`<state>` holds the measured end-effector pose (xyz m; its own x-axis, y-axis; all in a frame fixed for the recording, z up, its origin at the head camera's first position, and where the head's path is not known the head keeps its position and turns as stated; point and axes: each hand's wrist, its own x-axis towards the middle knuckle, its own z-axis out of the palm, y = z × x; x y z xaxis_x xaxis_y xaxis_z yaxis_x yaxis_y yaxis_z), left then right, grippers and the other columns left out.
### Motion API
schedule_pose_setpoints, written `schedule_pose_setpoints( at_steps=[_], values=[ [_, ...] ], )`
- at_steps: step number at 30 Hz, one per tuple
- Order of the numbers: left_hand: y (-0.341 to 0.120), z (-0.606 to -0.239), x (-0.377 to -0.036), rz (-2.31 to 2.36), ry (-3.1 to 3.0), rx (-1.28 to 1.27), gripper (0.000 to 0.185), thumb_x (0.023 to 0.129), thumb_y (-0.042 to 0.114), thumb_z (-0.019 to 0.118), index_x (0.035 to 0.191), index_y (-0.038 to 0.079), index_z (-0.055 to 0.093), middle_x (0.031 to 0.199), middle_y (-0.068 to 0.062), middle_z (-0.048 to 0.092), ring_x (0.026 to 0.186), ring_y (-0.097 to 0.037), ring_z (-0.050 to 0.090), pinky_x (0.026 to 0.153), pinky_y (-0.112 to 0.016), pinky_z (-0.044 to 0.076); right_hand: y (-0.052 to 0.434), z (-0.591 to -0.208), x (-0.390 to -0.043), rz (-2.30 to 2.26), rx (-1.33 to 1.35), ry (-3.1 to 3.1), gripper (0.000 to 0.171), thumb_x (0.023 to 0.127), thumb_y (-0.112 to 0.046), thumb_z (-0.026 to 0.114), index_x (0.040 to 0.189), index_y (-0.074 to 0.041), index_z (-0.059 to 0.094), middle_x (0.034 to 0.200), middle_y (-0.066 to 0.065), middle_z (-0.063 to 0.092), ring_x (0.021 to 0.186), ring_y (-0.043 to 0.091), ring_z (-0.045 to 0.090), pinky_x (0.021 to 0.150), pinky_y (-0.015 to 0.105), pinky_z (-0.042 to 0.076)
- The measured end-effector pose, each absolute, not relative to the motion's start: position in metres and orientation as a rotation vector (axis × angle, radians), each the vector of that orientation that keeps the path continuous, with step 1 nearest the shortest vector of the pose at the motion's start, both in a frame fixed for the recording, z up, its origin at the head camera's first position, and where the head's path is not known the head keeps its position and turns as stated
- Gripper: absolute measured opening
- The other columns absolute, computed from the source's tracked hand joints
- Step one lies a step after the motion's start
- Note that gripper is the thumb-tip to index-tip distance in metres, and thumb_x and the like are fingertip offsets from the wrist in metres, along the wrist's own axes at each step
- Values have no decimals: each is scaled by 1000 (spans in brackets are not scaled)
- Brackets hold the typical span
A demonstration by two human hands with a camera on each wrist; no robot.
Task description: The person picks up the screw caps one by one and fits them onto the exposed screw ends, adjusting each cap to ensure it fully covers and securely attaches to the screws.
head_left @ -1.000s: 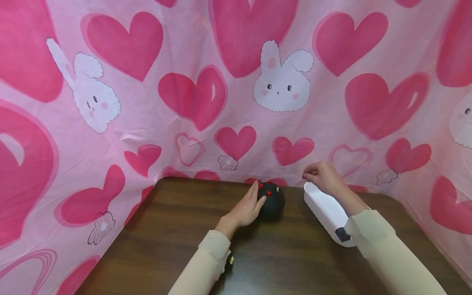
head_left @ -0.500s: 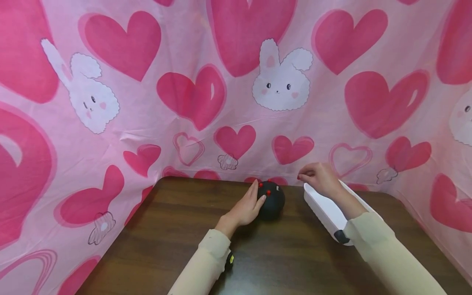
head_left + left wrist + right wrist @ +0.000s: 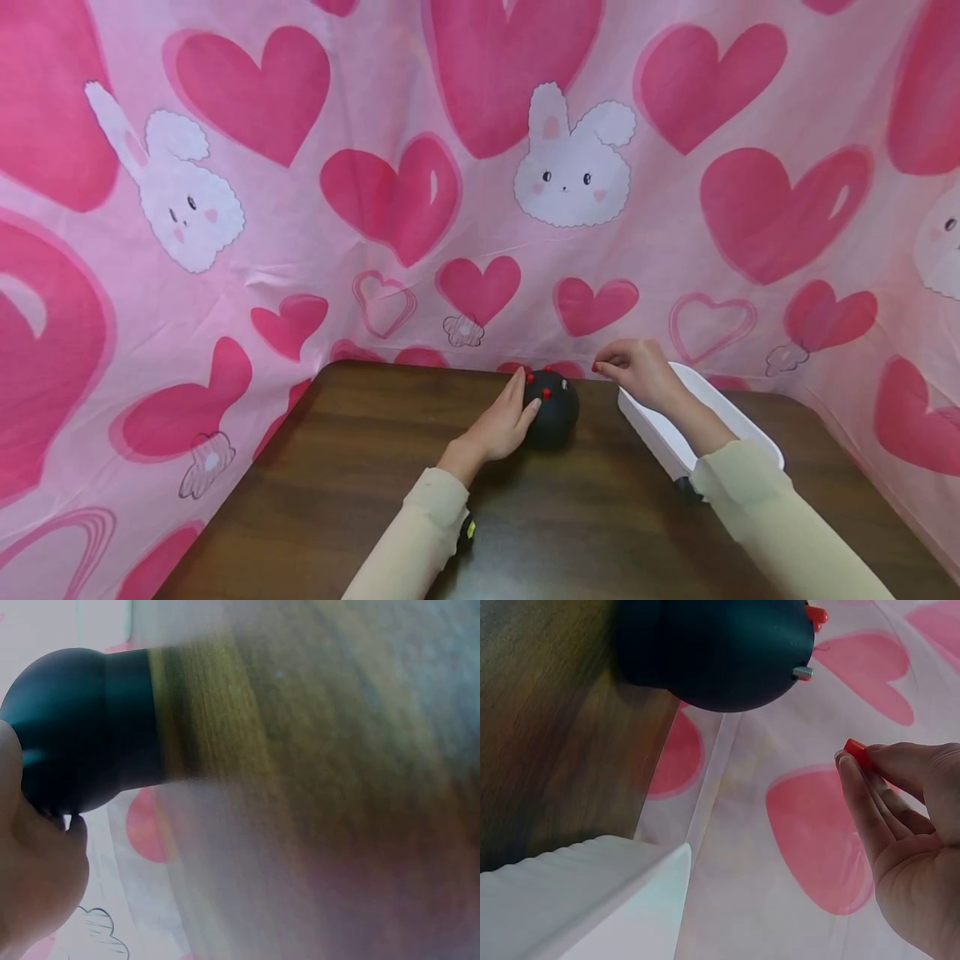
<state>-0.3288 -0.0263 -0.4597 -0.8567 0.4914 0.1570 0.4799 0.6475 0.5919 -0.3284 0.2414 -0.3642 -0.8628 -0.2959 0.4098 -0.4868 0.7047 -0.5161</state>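
A black ball-shaped thing (image 3: 557, 421) on a short cylindrical base stands on the table near its back edge. Small red caps (image 3: 546, 394) sit on its upper part, and one bare metal screw stud (image 3: 803, 673) sticks out. My left hand (image 3: 495, 425) rests against the ball's left side, fingers straight and thumb across its front. Between thumb and index finger, my right hand (image 3: 637, 371) pinches a small red cap (image 3: 858, 753), held in the air a short way right of the ball and apart from the stud.
A long white tray (image 3: 772, 454) stands on the table under my right forearm, its inside partly hidden. The brown wooden table (image 3: 360, 467) ends at the back against a pink heart-and-rabbit cloth (image 3: 480, 208). A dark object with a yellow mark (image 3: 468, 530) shows beside my left sleeve.
My right hand has moved left from over the white tray toward the black ball, carrying the small red cap. The left hand has stayed on the ball.
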Motion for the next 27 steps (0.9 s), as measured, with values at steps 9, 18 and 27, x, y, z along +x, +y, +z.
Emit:
schedule_pose_setpoints(
  at_steps=[9, 18, 27],
  values=[
    [-26, -460, -329, 1019, 2834, 845, 76, 110, 47, 34, 164, 4, 4, 172, -14, 8, 158, -25, 14, 125, -45, 19, 232, -367, -325, 917, 641, -2615, 14, 91, -8, 77, 105, -5, 80, 96, 11, 77, 86, 27, 75, 80, 45, 62],
    [-26, -460, -328, 1024, 2819, 841, 77, 109, 49, 34, 164, 3, 6, 173, -9, 6, 158, -24, 14, 126, -42, 18, 221, -373, -326, 933, 722, -2546, 13, 88, -3, 78, 101, -2, 80, 93, 12, 77, 83, 27, 76, 80, 46, 62],
    [-27, -459, -329, 1018, 2818, 832, 77, 109, 49, 34, 165, 5, 3, 173, -9, 5, 158, -25, 14, 125, -43, 19, 209, -377, -330, 914, 753, -2549, 11, 87, -2, 79, 98, -2, 79, 90, 12, 76, 79, 25, 75, 78, 46, 62]
  ],
)
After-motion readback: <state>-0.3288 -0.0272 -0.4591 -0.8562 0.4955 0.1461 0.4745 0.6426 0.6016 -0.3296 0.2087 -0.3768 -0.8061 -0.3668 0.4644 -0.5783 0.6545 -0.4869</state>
